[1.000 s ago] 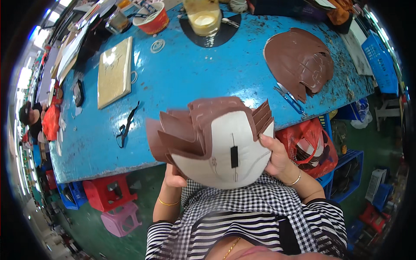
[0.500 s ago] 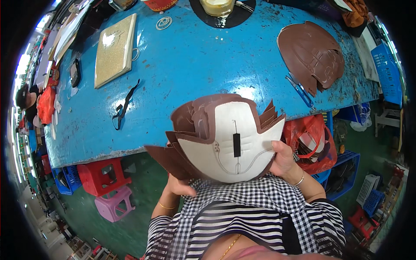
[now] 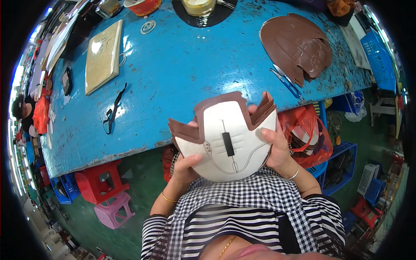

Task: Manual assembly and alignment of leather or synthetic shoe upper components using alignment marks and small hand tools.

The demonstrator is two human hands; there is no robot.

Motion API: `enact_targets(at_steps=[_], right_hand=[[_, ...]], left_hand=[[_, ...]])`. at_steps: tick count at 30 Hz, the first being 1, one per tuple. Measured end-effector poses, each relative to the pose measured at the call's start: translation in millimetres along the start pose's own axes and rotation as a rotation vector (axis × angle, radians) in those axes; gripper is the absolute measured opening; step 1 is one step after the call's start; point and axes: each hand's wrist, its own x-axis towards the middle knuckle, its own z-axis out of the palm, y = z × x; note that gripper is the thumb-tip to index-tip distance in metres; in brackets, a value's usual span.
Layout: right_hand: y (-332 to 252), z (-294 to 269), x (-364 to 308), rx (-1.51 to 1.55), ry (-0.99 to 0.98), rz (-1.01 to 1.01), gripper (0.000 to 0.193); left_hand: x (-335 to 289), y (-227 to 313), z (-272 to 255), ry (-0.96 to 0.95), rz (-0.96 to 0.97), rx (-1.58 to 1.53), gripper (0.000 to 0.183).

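Note:
A stack of brown leather shoe-upper pieces (image 3: 252,161) is held upright in front of my apron, just off the table's near edge. The front piece shows its white backing, with stitched lines and a black strip down the middle. My left hand (image 3: 185,168) grips the stack's left side, thumb on the white face. On the right side my right hand (image 3: 277,145) grips it the same way, with fingertips showing behind the notch. The other fingers are mostly hidden behind the pieces.
Across the blue table (image 3: 173,78) lie a brown pile of similar pieces (image 3: 297,43), blue-handled scissors (image 3: 287,83), a black strap (image 3: 115,108) and a gold notebook (image 3: 103,58). A red bag (image 3: 310,134) hangs right of me. Red (image 3: 97,182) and pink (image 3: 113,211) stools stand below left.
The fanned pieces have been drawn together into a neater stack. My left hand has come up from beneath onto the stack's left side, with its thumb now in front.

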Motion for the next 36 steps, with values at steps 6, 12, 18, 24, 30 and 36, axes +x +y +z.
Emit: enact_targets(at_steps=[6,12,18,24,30,36], right_hand=[[7.9,-20.4,7.6,0.373,-0.179,-0.022,0.074],[2.2,-34.2,4.7,0.228,-0.227,0.052,0.072],[18.4,-18.6,-4.9,0.246,0.098,-0.002,0.039],[2.9,10.1,26.6,-0.458,-0.016,-0.196,0.029],[-92.1,-25.4,64.2,-2.095,0.074,-0.790,0.042],[-92.8,-43.5,89.7,-2.153,-0.065,-0.564,0.030]], left_hand=[[-9.1,-25.4,-1.8,-0.062,0.129,-0.096,0.111],[14.3,-24.2,-37.5,-0.233,0.090,-0.235,0.095],[-2.5,-19.2,14.5,-0.044,0.190,-0.084,0.088],[7.4,0.4,4.6,0.224,0.465,0.440,0.072],[-5.0,82.0,-31.1,0.237,0.532,0.249,0.070],[-23.5,158.8,-112.0,0.389,0.559,0.569,0.068]])
